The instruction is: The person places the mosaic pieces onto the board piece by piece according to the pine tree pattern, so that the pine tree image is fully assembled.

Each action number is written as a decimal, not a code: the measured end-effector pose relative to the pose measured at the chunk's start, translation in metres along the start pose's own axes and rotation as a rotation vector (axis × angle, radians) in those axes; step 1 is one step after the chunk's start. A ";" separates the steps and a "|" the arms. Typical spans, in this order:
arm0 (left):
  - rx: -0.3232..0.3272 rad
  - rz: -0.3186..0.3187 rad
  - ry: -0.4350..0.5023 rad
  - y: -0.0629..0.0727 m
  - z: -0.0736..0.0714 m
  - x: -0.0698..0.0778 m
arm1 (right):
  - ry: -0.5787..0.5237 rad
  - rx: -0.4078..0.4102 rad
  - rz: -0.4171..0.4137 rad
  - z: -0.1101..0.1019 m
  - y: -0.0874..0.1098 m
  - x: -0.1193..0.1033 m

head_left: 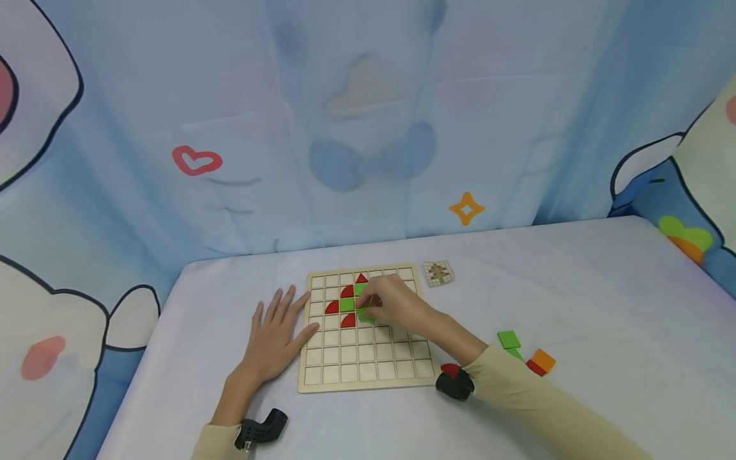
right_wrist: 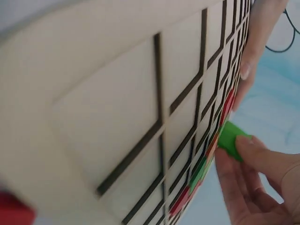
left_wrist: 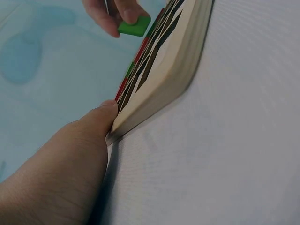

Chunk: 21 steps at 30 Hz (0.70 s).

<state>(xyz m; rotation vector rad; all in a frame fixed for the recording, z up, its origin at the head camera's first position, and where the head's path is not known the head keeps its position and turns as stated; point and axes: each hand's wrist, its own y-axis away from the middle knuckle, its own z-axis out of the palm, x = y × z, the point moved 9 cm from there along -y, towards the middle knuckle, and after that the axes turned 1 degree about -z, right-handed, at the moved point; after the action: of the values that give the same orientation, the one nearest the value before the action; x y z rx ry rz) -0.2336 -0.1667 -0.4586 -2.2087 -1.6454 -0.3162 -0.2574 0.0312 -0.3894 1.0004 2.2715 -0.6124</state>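
A wooden grid board (head_left: pixel 368 370) lies on the white-covered table. Several red quarter-round tiles (head_left: pixel 332 307), a red triangle tile (head_left: pixel 361 278) and green square tiles (head_left: pixel 347 305) sit in its upper cells. Between thumb and fingers my right hand (head_left: pixel 397 300) pinches a green square tile (right_wrist: pixel 229 139), held just above the board in both wrist views. My left hand (head_left: pixel 275 338) lies with spread, straight fingers at the board's left side. Its thumb (left_wrist: pixel 105 112) touches the board's edge.
A small pattern card (head_left: pixel 438 273) lies beyond the board's upper right corner. Loose green tiles (head_left: pixel 508 340), an orange tile (head_left: pixel 543 360) and a red tile (head_left: pixel 536 368) lie to the right, near my right sleeve. Another red piece (head_left: pixel 451 369) shows by the right wrist camera. A patterned curtain (head_left: pixel 368 128) hangs behind the table.
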 end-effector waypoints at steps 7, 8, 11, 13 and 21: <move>0.001 0.006 0.005 0.000 -0.001 0.001 | 0.043 -0.027 0.044 0.011 -0.004 -0.001; 0.001 0.006 0.004 -0.001 -0.001 0.001 | 0.042 -0.026 0.051 0.011 -0.004 -0.001; 0.001 0.006 -0.008 -0.001 -0.001 0.000 | 0.040 -0.027 0.069 0.012 -0.003 0.000; 0.002 0.006 -0.013 -0.001 0.000 0.000 | 0.044 -0.030 0.079 0.013 -0.003 -0.001; 0.003 0.004 -0.018 -0.001 0.000 0.000 | 0.125 -0.058 0.125 0.019 -0.004 -0.003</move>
<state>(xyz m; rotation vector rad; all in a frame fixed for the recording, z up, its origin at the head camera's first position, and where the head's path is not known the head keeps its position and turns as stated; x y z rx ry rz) -0.2347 -0.1664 -0.4589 -2.2180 -1.6495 -0.2935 -0.2528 0.0157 -0.4011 1.1705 2.2992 -0.4397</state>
